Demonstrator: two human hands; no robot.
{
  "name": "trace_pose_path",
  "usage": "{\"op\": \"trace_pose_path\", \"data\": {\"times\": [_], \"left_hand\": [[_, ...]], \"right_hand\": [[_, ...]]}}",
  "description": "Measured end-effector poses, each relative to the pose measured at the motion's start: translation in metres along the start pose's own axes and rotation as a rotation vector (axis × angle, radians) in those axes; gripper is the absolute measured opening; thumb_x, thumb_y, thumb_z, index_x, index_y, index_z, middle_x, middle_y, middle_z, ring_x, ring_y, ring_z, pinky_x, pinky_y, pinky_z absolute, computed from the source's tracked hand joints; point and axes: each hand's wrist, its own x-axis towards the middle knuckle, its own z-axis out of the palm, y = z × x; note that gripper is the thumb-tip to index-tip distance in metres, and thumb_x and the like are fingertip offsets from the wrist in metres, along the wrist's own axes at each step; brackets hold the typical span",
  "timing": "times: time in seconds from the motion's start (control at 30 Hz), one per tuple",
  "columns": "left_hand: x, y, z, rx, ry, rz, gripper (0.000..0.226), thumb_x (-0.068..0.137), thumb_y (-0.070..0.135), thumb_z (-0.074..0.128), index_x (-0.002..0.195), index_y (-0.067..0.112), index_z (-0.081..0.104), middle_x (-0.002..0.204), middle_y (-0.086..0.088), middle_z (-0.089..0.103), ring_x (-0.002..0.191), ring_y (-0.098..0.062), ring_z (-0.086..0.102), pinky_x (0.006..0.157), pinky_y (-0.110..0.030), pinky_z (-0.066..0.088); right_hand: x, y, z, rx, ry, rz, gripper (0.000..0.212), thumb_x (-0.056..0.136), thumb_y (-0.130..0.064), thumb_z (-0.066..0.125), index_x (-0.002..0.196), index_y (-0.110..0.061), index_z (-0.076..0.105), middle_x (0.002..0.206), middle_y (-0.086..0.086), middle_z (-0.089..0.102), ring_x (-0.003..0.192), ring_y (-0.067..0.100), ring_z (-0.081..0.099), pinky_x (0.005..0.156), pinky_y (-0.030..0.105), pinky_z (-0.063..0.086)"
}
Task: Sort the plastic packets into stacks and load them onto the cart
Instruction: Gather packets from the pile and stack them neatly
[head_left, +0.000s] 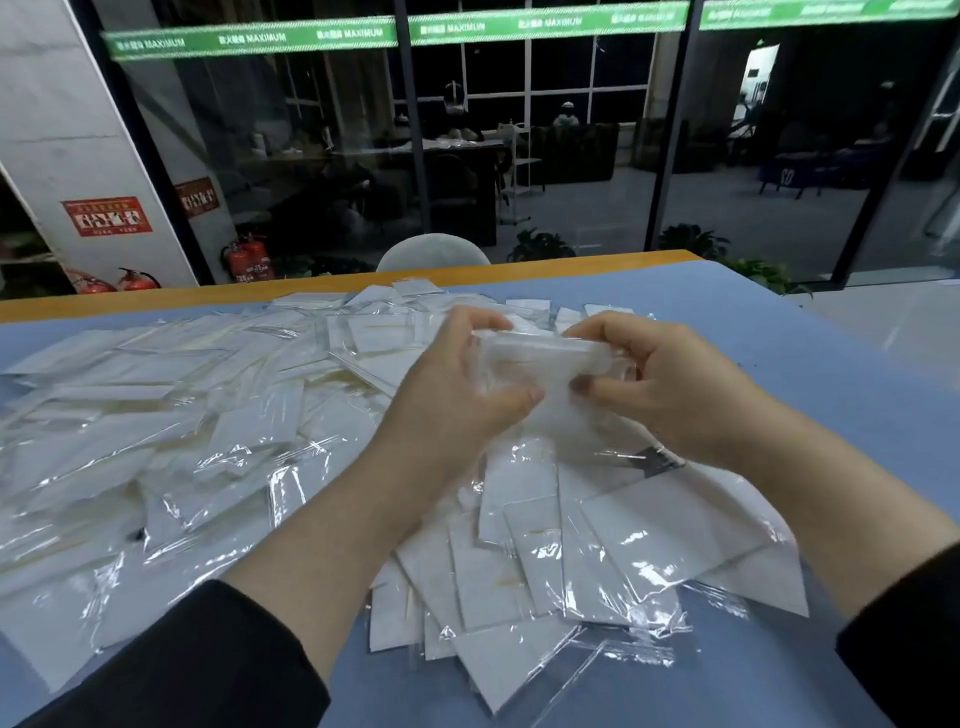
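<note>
At the bottom of the frame, two dark sleeves (218, 660) are seen reaching forward over a loose heap of packets (597, 551) spread on a blue table (831, 364). At the centre of the frame, a small bunch of held packets (540, 374) is lifted above the heap. It is gripped at its left end by the left hand (457, 384), thumb in front, and at its right end by the right hand (670, 379), fingers curled round it.

The step in hand is judged to be squaring a stack. It would be done well if the edges were tapped level and the grip kept firm, since the slick film is likely to slide. The bunch's long axis is laid left to right across the frame, its upper edge turned away from the camera.

More scattered packets (156, 395) are spread to the left. No cart can be seen.
</note>
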Motion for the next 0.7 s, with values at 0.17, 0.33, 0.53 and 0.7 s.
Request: {"op": "trace_pose_path", "data": {"times": [0.17,0.33,0.53,0.7], "left_hand": [[0.002,-0.003,0.003,0.202,-0.049,0.026,0.012,0.081,0.013,0.069,0.089,0.017,0.062,0.079,-0.009,0.065,0.071,-0.028,0.061,0.063,-0.038,0.052],[-0.003,0.004,-0.002,0.15,0.073,0.039,0.029,0.087,0.012,0.065,0.093,0.041,0.06,0.083,0.003,0.068,0.074,-0.022,0.063,0.064,-0.038,0.05],[-0.009,0.01,-0.004,0.045,0.1,0.045,0.041,0.09,0.004,0.054,0.085,0.044,0.049,0.068,0.013,0.053,0.058,-0.01,0.046,0.054,-0.025,0.042],[-0.014,0.023,-0.013,-0.024,0.147,0.067,0.043,0.087,-0.003,0.055,0.116,0.028,0.052,0.09,0.008,0.063,0.069,0.003,0.058,0.06,-0.017,0.046]], "right_hand": [[-0.002,-0.011,-0.01,-0.234,-0.042,0.08,0.036,0.091,-0.041,0.069,0.125,-0.044,0.058,0.119,-0.02,0.059,0.102,-0.001,0.057,0.087,0.015,0.046],[-0.025,-0.033,-0.05,-0.329,0.134,0.052,0.011,0.096,-0.034,0.065,0.106,-0.036,0.067,0.102,-0.019,0.066,0.088,-0.015,0.057,0.075,0.009,0.046],[-0.064,-0.032,-0.063,-0.713,-0.538,0.435,0.051,0.089,-0.042,0.072,0.129,-0.062,0.047,0.132,-0.028,0.049,0.11,0.001,0.054,0.101,0.033,0.044],[-0.067,-0.04,-0.051,-0.761,-0.553,0.4,0.057,0.086,-0.038,0.074,0.133,-0.054,0.047,0.128,-0.027,0.049,0.114,0.008,0.052,0.102,0.031,0.043]]}}
